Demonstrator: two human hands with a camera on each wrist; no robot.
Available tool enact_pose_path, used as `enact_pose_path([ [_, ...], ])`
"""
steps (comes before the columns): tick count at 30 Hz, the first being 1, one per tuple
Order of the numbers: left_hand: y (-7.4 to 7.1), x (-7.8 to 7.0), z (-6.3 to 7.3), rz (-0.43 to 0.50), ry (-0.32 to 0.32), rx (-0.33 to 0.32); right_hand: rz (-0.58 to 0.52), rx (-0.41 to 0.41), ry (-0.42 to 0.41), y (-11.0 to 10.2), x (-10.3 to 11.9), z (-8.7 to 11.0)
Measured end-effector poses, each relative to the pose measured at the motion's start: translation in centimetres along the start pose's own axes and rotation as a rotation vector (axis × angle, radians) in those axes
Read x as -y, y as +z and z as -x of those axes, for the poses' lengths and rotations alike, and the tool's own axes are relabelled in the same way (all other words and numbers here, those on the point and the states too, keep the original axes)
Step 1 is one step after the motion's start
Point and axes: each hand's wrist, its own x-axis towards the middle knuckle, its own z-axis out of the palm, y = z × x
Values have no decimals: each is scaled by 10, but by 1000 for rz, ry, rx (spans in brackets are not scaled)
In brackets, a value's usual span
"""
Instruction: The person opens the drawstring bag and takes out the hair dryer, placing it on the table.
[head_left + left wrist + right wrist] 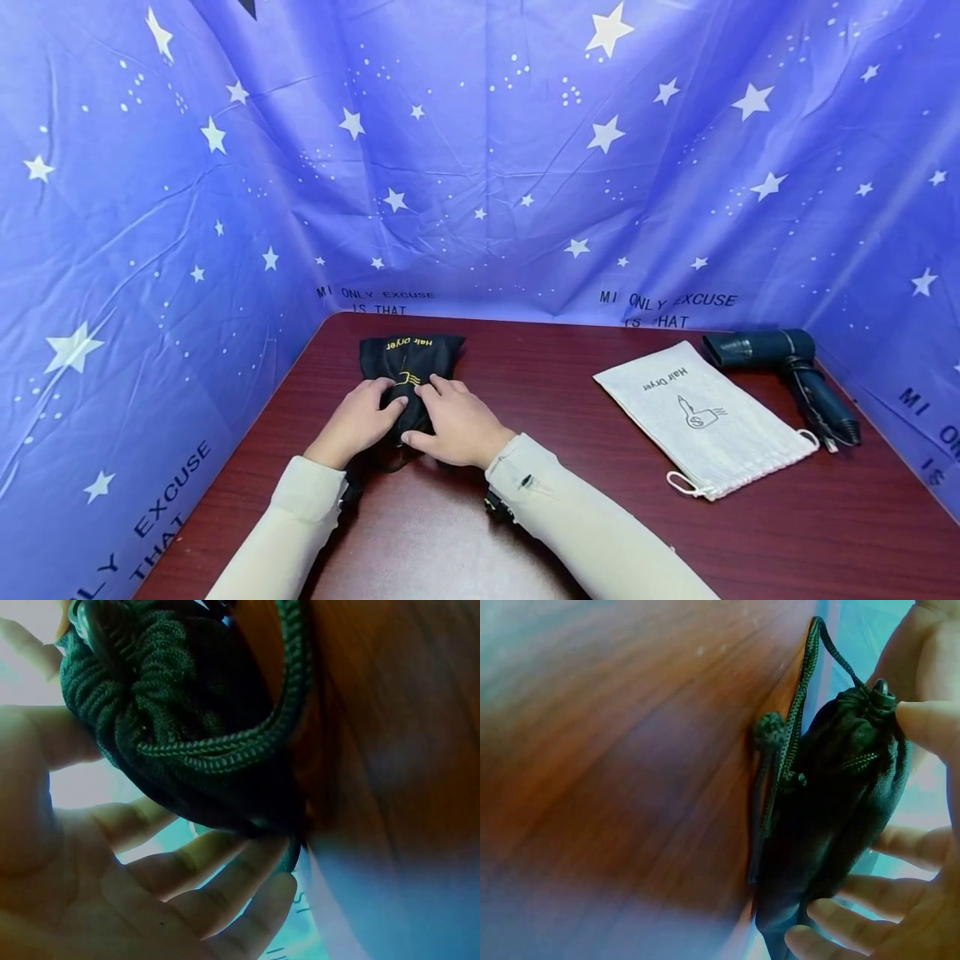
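Head view: a black drawstring bag [408, 364] lies on the reddish-brown desk [540, 400], towards the far left corner, between the left hand [356, 423] and the right hand [461, 423]. Its yellow "Hair Dryer" print faces up, the lettering nearest the far edge, while the drawstring end points to the near edge.

Both hands touch the bag from opposite sides, thumbs on top. In the left wrist view the left fingers [225, 892] are nearly straight and spread along the bag's side, not clenched; beside them, a doubled cord [294, 667] loops out from the gathered mouth. In the right wrist view the right fingers [851, 926] also rest loosely against the bag, and a cord knot [769, 731] hangs beside it.

Towards the right edge of the desk a white drawstring bag [701, 425] lies flat, printed "Hair Dryer", with a cord loop at either side of its mouth. Just beside it, by the far right corner, is a dark hair dryer [765, 346]. A blue curtain with stars [487, 167] stands behind the desk.
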Motion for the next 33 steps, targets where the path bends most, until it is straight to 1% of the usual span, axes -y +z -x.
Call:
enact_pose_path([
  [8,4,-6,2,6,14,25,3,-2,6,-3,-3,7],
  [14,7,-11,5,-29,37,26,12,-10,-2,-6,-5,15],
  [23,11,-18,9,-63,51,23,-14,-8,-1,-12,-8,26],
  [29,13,-24,10,-92,73,13,-32,-33,-10,-13,-12,34],
  [33,16,-28,11,-102,89,22,-28,-46,-15,-13,-15,40],
])
